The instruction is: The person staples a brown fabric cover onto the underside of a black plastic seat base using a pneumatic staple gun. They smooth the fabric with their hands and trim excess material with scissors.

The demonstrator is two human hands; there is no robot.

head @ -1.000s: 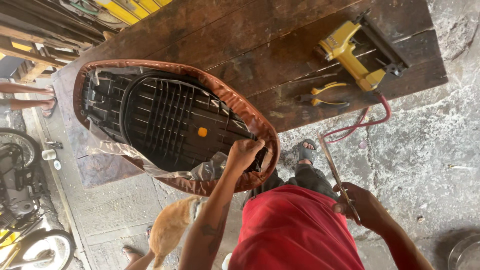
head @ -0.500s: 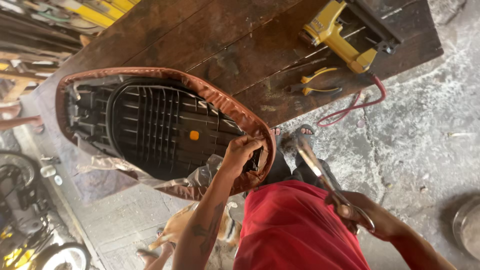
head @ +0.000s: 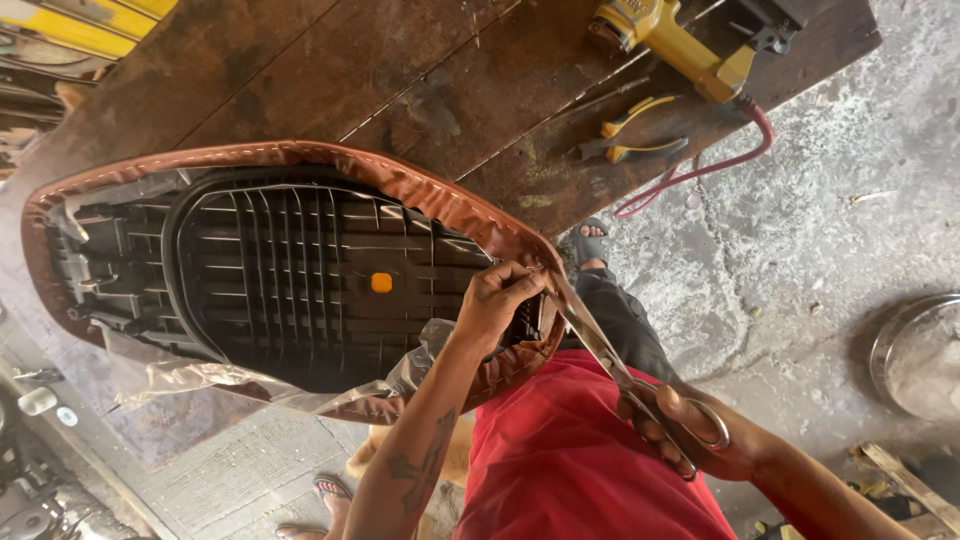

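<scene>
A long dark wooden workbench (head: pixel 400 70) fills the upper part of the view, standing on a rough grey concrete floor (head: pixel 800 250). On the bench, reaching over its near edge, lies an upturned motorcycle seat (head: pixel 270 275): its black ribbed plastic base faces up, with a small orange square near the middle, and a brown cover (head: pixel 420 190) is wrapped over the rim all around. Crumpled clear plastic sheet (head: pixel 180 370) hangs out from under the seat's near side.

The seat's narrow end points toward the person, and both hands work there. The left hand (head: pixel 495 305) sits on that end, fingers curled and pinching the brown cover's edge at the rim. The right hand (head: pixel 700 440) is lower and to the right, well off the seat, closed through the loops of a pair of metal scissors (head: pixel 600 345); the long blades run up and left so that the tips meet the cover edge just beside the left fingertips.

Farther back on the bench lie a yellow power tool (head: pixel 670 40) with a red hose (head: pixel 720 160) and yellow-handled pliers (head: pixel 630 140). A round metal bowl (head: pixel 915 355) rests on the floor at right.
</scene>
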